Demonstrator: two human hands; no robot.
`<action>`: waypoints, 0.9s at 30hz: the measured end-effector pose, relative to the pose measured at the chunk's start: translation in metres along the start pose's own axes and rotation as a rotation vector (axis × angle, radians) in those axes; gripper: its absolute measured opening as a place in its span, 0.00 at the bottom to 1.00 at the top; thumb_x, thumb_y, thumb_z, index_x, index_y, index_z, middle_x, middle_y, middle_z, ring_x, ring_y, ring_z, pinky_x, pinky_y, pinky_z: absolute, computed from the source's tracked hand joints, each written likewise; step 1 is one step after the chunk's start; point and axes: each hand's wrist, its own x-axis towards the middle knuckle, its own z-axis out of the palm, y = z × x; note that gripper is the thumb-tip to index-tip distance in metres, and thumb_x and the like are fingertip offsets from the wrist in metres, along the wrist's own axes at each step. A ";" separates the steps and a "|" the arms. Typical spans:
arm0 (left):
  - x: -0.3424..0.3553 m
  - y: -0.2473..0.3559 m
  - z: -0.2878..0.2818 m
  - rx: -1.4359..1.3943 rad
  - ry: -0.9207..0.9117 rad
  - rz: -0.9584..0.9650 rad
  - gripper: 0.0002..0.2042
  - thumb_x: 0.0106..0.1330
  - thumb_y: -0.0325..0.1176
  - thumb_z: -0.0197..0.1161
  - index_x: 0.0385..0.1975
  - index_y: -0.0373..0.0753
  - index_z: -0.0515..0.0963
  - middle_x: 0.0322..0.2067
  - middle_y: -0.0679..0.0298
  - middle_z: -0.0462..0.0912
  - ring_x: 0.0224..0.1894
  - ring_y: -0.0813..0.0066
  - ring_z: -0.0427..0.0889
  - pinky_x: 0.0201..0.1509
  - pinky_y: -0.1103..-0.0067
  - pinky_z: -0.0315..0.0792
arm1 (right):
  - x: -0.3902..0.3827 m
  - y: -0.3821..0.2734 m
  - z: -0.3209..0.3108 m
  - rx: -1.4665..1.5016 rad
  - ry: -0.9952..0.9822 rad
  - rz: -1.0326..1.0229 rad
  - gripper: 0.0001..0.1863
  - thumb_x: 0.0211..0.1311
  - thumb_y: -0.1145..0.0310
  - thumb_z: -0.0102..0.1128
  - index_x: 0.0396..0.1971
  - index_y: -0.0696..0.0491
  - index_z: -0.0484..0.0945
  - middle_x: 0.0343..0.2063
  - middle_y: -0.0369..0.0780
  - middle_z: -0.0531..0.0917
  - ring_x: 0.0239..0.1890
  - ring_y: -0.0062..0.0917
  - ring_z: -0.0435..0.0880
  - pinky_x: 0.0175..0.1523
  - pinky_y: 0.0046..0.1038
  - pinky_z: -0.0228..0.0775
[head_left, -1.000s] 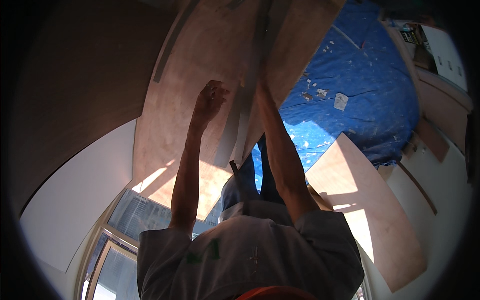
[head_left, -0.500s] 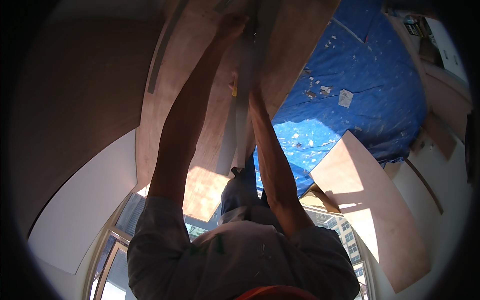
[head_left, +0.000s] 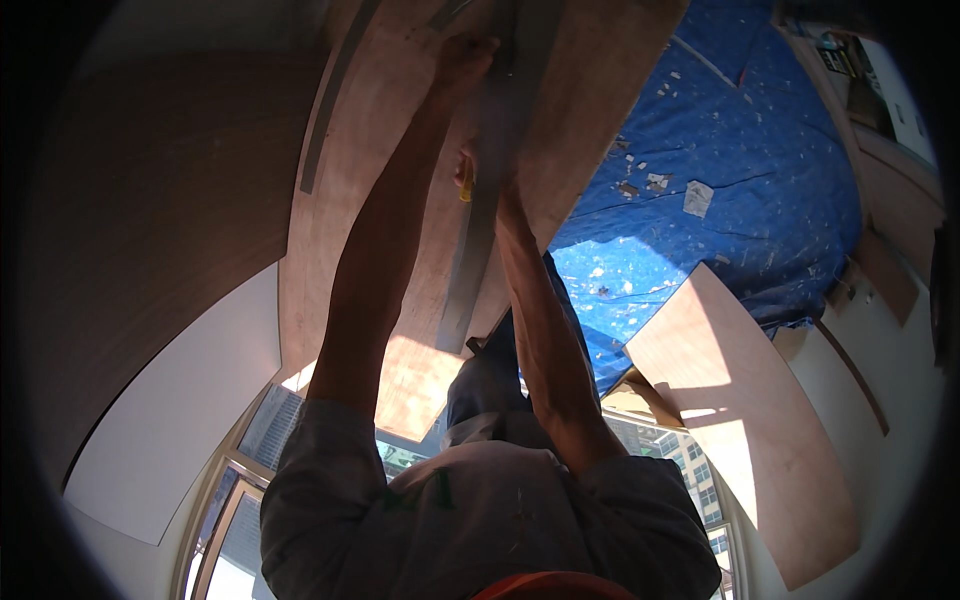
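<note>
A long grey strip [head_left: 468, 295] lies lengthwise along a large wooden board [head_left: 400, 265] in front of me. At the strip's far part, my left hand [head_left: 465, 60] rests with curled fingers against its left edge. Nearer to me, my right hand [head_left: 467, 165] reaches across at the strip, its fingers closed round a small yellow tool [head_left: 466, 191]. Only a short yellow part of that tool shows, so its kind is unclear. Much of the right hand is hidden behind the strip and a hazy, blurred patch.
A darker narrow strip [head_left: 335, 110] lies along the board's left side. On the right, a blue tarp [head_left: 740, 235] carries scattered scraps. A loose wooden panel [head_left: 740, 400] stands at the lower right, a white panel [head_left: 190, 400] at the left. Windows [head_left: 225, 520] are near me.
The blurred, pale narrow length beside my right forearm no longer shows apart from the grey strip. More of my right fingers show round the yellow tool. The left hand stays about the same place.
</note>
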 end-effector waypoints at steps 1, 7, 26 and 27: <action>0.000 0.000 -0.001 -0.008 0.001 0.036 0.17 0.68 0.44 0.68 0.43 0.33 0.84 0.29 0.67 0.82 0.30 0.78 0.79 0.35 0.75 0.75 | 0.001 0.001 0.000 0.013 -0.005 0.006 0.13 0.66 0.66 0.69 0.46 0.51 0.77 0.35 0.34 0.80 0.28 0.19 0.84 0.32 0.20 0.84; -0.003 0.003 0.001 -0.027 0.020 0.024 0.17 0.68 0.43 0.68 0.42 0.32 0.84 0.29 0.66 0.82 0.30 0.78 0.78 0.36 0.76 0.74 | 0.000 0.001 -0.001 0.143 -0.022 0.058 0.12 0.67 0.66 0.68 0.46 0.51 0.77 0.35 0.35 0.80 0.27 0.19 0.84 0.32 0.20 0.83; -0.038 0.089 -0.045 -0.435 -0.013 -0.006 0.16 0.76 0.40 0.57 0.51 0.33 0.74 0.29 0.63 0.80 0.25 0.76 0.78 0.32 0.77 0.75 | -0.012 -0.058 0.021 -0.560 0.109 0.140 0.18 0.59 0.68 0.63 0.49 0.53 0.73 0.33 0.35 0.78 0.32 0.18 0.80 0.38 0.25 0.76; -0.035 0.103 -0.055 -0.405 -0.019 0.048 0.15 0.77 0.40 0.56 0.51 0.33 0.73 0.28 0.63 0.80 0.23 0.77 0.77 0.31 0.78 0.74 | -0.009 -0.059 0.024 -0.499 0.071 0.141 0.20 0.57 0.67 0.63 0.50 0.54 0.72 0.34 0.35 0.78 0.32 0.18 0.80 0.39 0.26 0.76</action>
